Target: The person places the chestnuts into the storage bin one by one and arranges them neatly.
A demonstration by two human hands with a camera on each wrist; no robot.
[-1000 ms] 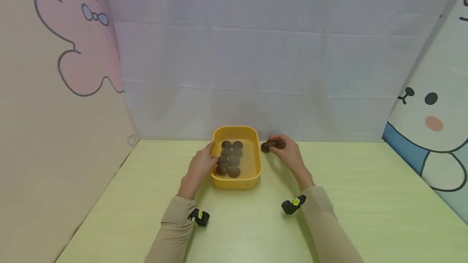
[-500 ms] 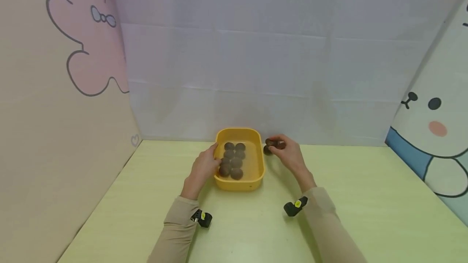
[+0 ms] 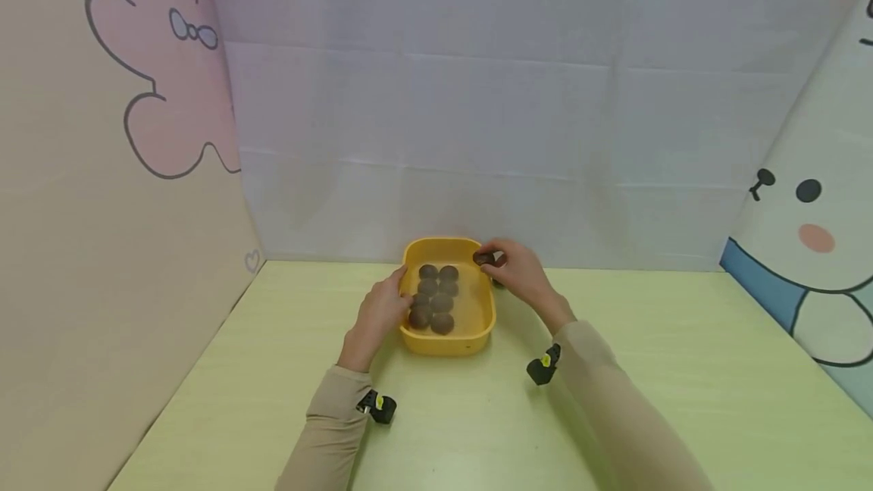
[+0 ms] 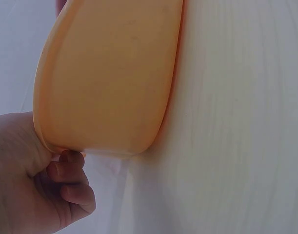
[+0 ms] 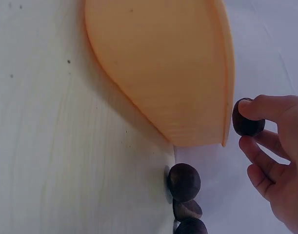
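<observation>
A yellow plastic tub (image 3: pixel 450 347) stands near the back wall with several dark brown chestnuts (image 3: pixel 442 303) inside, grouped toward its left half. My left hand (image 3: pixel 377 315) grips the tub's left rim; the left wrist view shows its fingers curled at the edge of the tub wall (image 4: pixel 109 73). Between thumb and fingers, my right hand (image 3: pixel 524 273) pinches one chestnut (image 5: pixel 248 117) just above the tub's far right rim. Below that hand, more chestnuts (image 5: pixel 184 183) lie in a row on the table beside the tub, mostly hidden in the head view.
The pale green table (image 3: pixel 477 430) meets a white sheet wall (image 3: pixel 436 135) right behind the tub. Side panels with a pink cartoon animal (image 3: pixel 180 120) and a white cartoon bear (image 3: pixel 818 203) flank it. A small black camera (image 3: pixel 543 366) sits at each wrist.
My right hand has lifted a chestnut from beside the tub and moved it left and up to the tub's rim. The left hand keeps its hold on the tub.
</observation>
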